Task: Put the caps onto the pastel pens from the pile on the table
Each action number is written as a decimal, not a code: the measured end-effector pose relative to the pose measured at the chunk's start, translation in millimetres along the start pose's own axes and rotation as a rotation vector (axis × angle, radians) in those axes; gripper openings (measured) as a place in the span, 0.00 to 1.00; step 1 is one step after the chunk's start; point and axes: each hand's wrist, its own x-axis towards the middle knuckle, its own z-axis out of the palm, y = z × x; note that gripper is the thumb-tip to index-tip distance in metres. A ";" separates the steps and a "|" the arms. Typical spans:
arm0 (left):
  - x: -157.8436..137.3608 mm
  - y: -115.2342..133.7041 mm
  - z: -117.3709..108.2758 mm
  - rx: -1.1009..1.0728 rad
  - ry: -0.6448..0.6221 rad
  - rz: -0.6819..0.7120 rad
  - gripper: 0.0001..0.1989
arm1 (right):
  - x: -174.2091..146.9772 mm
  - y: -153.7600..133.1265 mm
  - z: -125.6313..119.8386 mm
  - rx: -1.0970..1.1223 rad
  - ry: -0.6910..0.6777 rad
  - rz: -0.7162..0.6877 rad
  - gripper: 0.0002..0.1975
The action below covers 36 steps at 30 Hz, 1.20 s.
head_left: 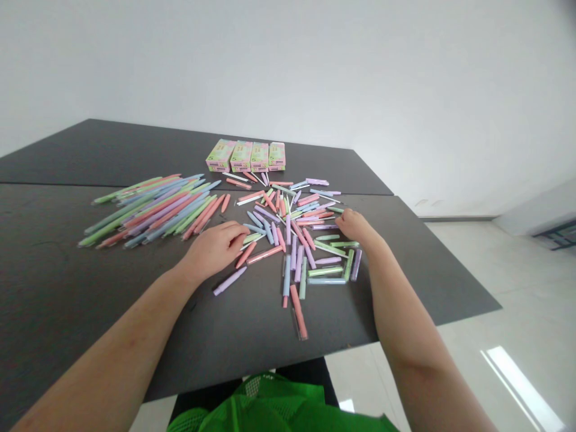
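Pastel pen parts (294, 252) lie scattered over the dark table: caps, barrels and thin white refills in pink, blue, green and purple. At the left side of this spread is my left hand (220, 247), its fingers curled and closed beside a blue pen part (255, 228); what they grip, if anything, is hidden. My right hand (357, 228) is closed at the right side of the spread. A green pen part (335, 210) shows against its fingers, but whether it is held I cannot tell. Near my left wrist lies a lone purple pen part (230, 281).
To the left lies a heap of assembled-looking capped pens (153, 210). Several pink and green boxes (242, 157) stand in a row behind the spread. The dark table (418, 264) has its near edge by my lap, with a white wall (288, 72) behind.
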 end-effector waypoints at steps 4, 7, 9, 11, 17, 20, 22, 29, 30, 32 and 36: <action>-0.1 0.1 -0.5 -0.002 0.005 -0.003 0.14 | -2.5 -1.6 -2.2 -0.050 -0.006 -0.016 0.20; -0.1 -0.3 -1.1 0.005 0.012 -0.010 0.14 | -3.7 -1.8 -3.9 -0.072 -0.006 -0.027 0.20; 0.2 0.5 -2.2 0.012 0.027 -0.017 0.14 | -4.1 -1.3 -4.5 -0.084 -0.002 -0.031 0.20; 1.0 3.9 -4.4 0.013 0.050 -0.019 0.14 | -4.2 -0.2 -4.3 -0.096 0.003 -0.045 0.19; 9.5 38.6 -15.0 -0.075 -0.036 0.047 0.13 | -4.2 3.5 -5.5 -0.104 0.036 -0.079 0.17; 14.2 61.7 -14.3 -0.087 -0.234 0.191 0.15 | -4.6 3.6 -11.6 -0.003 0.106 -0.015 0.17; 15.4 73.1 -9.5 -0.081 -0.328 0.273 0.16 | -4.7 4.1 -16.4 0.151 0.142 0.043 0.16; 11.2 76.2 8.1 -0.078 -0.393 0.356 0.15 | -4.2 11.6 -17.4 1.030 0.142 0.131 0.06; 10.7 74.5 8.3 -0.087 -0.390 0.366 0.15 | -4.7 12.0 -17.0 1.122 0.152 0.136 0.05; 10.1 72.1 7.6 -0.099 -0.407 0.368 0.14 | -6.1 11.6 -17.6 1.277 0.152 0.126 0.04; 9.4 71.4 6.0 -0.117 -0.441 0.352 0.14 | -9.5 7.9 -22.1 1.541 0.099 0.053 0.09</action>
